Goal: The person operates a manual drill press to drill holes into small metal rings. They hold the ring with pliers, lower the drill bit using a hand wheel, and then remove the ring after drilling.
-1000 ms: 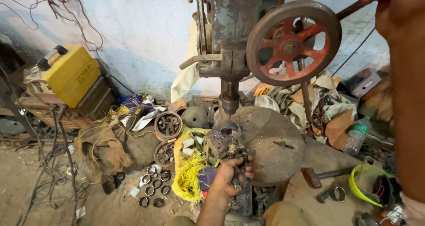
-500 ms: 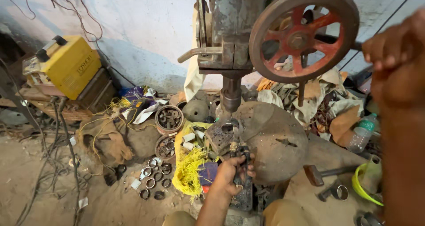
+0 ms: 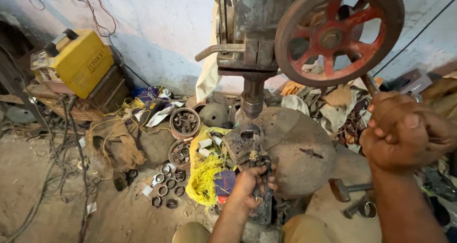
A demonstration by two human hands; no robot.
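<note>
Below: two hands (image 3: 250, 186) (image 3: 404, 133), one red-spoked handwheel (image 3: 339, 34).

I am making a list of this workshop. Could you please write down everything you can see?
drill press: one, grey, centre
wheel: one, red spokes, on press
round table: one, rusty, under spindle
welder: one, yellow, left
rings: several, metal, on floor
tins: two, holding small parts, left of table
yellow strands: one bundle, beside table
hammer: one, right floor
left hand: holds dark part at table edge
right hand: grips feed handle
</note>
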